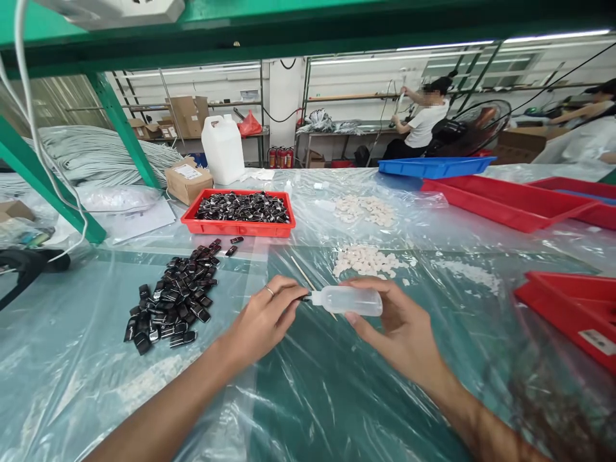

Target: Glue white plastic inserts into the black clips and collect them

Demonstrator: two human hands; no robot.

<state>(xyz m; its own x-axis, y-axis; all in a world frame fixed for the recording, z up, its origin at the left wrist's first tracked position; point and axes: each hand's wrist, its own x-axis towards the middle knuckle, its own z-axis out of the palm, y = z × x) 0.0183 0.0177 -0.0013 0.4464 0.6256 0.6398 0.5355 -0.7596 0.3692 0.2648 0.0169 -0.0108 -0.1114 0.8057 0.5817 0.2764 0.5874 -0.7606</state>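
My right hand (402, 327) holds a small clear squeeze bottle (349, 300) lying sideways, its nozzle pointing left. My left hand (264, 321), with a ring on one finger, pinches a small dark piece at the nozzle tip; the piece is mostly hidden by my fingers. A thin wooden stick (308, 282) lies on the plastic sheet just behind the hands. A heap of small black glossy parts (173, 298) lies to the left of my left hand. A pile of small white parts (368, 260) sits just beyond the bottle.
A red tray of black parts (238, 224) stands further back, with a cardboard box (187, 179) and a white jug (222, 149) behind it. Red trays (505, 202) and a blue tray (433, 167) lie right. Another red tray (572, 314) is near right. Two people work behind.
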